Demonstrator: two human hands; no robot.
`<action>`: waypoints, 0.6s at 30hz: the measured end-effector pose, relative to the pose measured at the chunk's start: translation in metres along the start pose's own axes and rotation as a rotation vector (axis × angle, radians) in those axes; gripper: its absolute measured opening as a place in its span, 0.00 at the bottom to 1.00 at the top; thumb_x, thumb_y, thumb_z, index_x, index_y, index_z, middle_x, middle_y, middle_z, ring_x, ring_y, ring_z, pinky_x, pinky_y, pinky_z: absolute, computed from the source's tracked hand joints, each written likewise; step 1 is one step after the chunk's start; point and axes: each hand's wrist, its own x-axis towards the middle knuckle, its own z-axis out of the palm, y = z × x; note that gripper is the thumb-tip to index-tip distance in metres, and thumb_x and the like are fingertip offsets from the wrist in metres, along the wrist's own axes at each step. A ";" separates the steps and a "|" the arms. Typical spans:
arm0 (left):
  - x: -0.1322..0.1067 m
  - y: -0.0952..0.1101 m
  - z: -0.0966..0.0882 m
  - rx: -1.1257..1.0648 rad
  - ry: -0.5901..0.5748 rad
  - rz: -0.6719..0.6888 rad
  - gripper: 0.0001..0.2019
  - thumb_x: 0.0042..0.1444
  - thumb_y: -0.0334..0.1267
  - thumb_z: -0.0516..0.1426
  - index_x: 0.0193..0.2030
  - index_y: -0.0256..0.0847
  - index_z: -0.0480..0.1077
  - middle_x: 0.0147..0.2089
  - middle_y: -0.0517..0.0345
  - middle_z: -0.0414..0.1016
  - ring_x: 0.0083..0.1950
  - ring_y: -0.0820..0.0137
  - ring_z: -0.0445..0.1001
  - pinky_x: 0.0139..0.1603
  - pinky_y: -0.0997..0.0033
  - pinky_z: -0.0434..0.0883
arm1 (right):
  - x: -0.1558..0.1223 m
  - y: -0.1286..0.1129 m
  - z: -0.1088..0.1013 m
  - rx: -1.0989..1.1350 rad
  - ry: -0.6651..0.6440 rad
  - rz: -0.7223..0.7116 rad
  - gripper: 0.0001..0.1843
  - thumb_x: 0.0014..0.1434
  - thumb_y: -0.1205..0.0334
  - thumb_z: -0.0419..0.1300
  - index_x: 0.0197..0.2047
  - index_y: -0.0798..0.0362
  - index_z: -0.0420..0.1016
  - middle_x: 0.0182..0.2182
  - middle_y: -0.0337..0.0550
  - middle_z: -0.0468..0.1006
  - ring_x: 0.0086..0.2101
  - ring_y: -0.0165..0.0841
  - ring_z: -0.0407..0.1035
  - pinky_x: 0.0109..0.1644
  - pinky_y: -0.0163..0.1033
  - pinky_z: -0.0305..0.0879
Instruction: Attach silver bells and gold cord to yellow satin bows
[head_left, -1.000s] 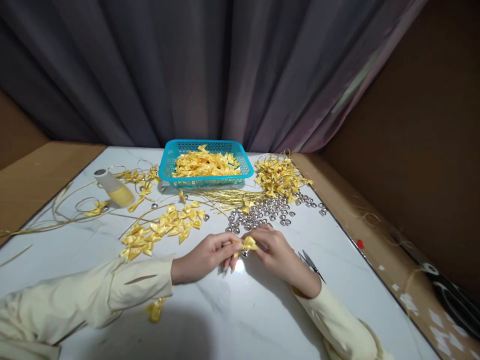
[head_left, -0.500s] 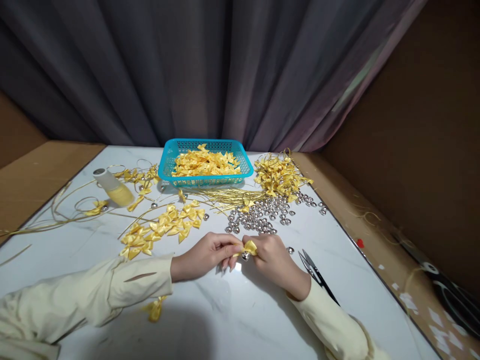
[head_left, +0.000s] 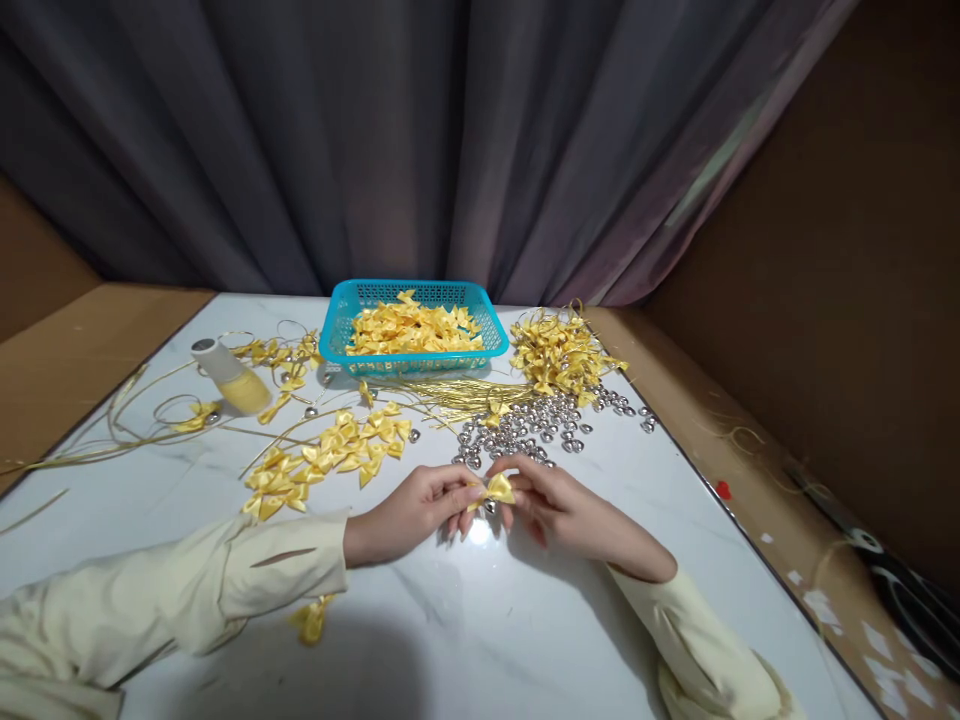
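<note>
Between my hands, just above the white tabletop, is a yellow satin bow (head_left: pixel 499 488) with a small silver bell (head_left: pixel 490 507) under its middle. The thumb and fingers of my left hand (head_left: pixel 431 502) pinch the bow's left side. My right hand (head_left: pixel 559 503) has its fingers curled at the bow's right loop, the forefinger arched above it; part of their contact is hidden. Loose silver bells (head_left: pixel 517 430) lie just beyond my right hand. Flat yellow bows (head_left: pixel 330 455) are spread past my left hand. Another yellow bow (head_left: pixel 311 620) lies near my left sleeve.
A blue basket (head_left: pixel 414 357) of yellow bows stands at the back. Beside it are a heap of finished-looking bows (head_left: pixel 559 350) and gold cords (head_left: pixel 450 395). A bottle of yellowish liquid (head_left: pixel 238 380) leans at left. Black-handled scissors (head_left: pixel 911 605) lie beyond the table's right edge.
My right hand has loosened from a closed fist and turned, its fingers now more extended around the bow. The forearm has shifted right and covers the small snips. My left hand keeps its pinch.
</note>
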 end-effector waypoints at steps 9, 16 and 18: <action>0.002 -0.001 0.000 -0.001 0.021 0.027 0.17 0.60 0.50 0.51 0.32 0.36 0.65 0.23 0.62 0.67 0.24 0.76 0.64 0.27 0.75 0.63 | 0.004 -0.006 0.008 0.083 0.149 0.083 0.23 0.65 0.45 0.45 0.26 0.52 0.60 0.19 0.34 0.67 0.16 0.23 0.58 0.23 0.31 0.56; 0.004 0.000 0.002 -0.046 0.045 0.002 0.19 0.61 0.52 0.50 0.31 0.36 0.65 0.25 0.60 0.70 0.24 0.75 0.66 0.28 0.74 0.65 | 0.008 -0.004 0.019 -0.096 0.265 0.017 0.23 0.66 0.49 0.45 0.23 0.51 0.60 0.15 0.33 0.64 0.17 0.26 0.58 0.25 0.33 0.56; 0.004 0.000 0.002 -0.061 0.043 -0.001 0.19 0.60 0.52 0.51 0.32 0.36 0.65 0.25 0.60 0.70 0.24 0.75 0.66 0.28 0.74 0.66 | 0.009 -0.005 0.021 -0.103 0.268 0.004 0.22 0.66 0.51 0.46 0.23 0.52 0.61 0.15 0.34 0.65 0.17 0.26 0.58 0.26 0.33 0.56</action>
